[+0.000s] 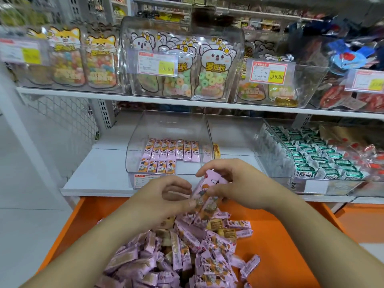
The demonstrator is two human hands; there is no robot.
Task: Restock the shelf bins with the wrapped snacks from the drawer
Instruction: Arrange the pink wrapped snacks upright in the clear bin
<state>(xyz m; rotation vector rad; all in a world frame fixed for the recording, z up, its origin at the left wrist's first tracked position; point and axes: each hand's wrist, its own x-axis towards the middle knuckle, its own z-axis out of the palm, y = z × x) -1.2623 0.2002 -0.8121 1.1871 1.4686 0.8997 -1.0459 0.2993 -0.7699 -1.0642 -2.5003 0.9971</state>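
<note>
Both hands hold a small stack of pink wrapped snack bars [204, 196] above the orange drawer [291, 242], the right hand [234, 183] gripping it, the left hand [164, 196] pinching its lower end, before the clear plastic shelf bin [168, 125]

Pink snacks [180, 254] w/ orange cartoon print, orange drawer [291, 235], green-white candies [324, 161], yellow price tag [166, 67].

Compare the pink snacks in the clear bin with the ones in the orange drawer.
The bin snacks lie flat in neat rows, few in number; the drawer snacks sit in a loose, jumbled heap, far more of them. Bin snacks all face up; drawer snacks point every way. Both share the same pink wrapper.
</note>
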